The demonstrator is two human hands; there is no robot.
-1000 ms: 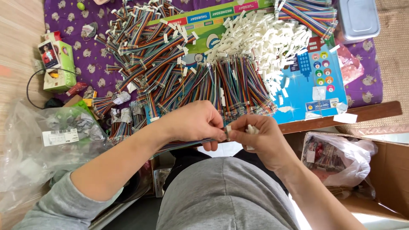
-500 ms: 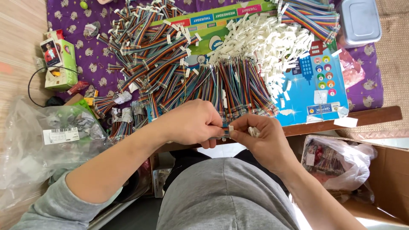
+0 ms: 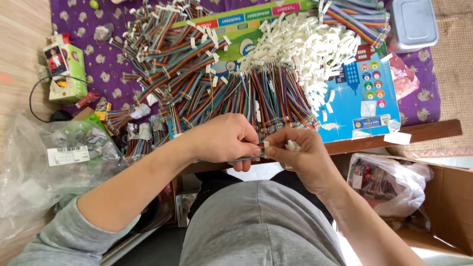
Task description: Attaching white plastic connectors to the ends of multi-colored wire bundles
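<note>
Two hands: left hand [image 3: 231, 140] and right hand [image 3: 295, 155] meet just in front of the tabletop [image 3: 433, 130] edge, over the person's lap.
Left hand: closed in a pinch on a short ribbon cable [image 3: 246, 158], fingers curled over it.
Right hand: fingers closed on the cable's end, with a small white connector [image 3: 292, 145] tucked against the palm.
Cable axis: lies roughly left to right across the view, its free end pointing toward the right hand.
Cable place: between the two hands, off the tabletop, above the grey trousers [image 3: 256, 226].
Behind: a pile of rainbow cables [image 3: 236, 93] and a heap of white connectors [image 3: 305, 47] on a bright board [image 3: 364, 106].
Sides: clear plastic bag [image 3: 44, 162] left, cardboard box [image 3: 448, 197] right.
Hidden: most of the held cable is covered by fingers; how the connector sits on it cannot be made out.
</note>
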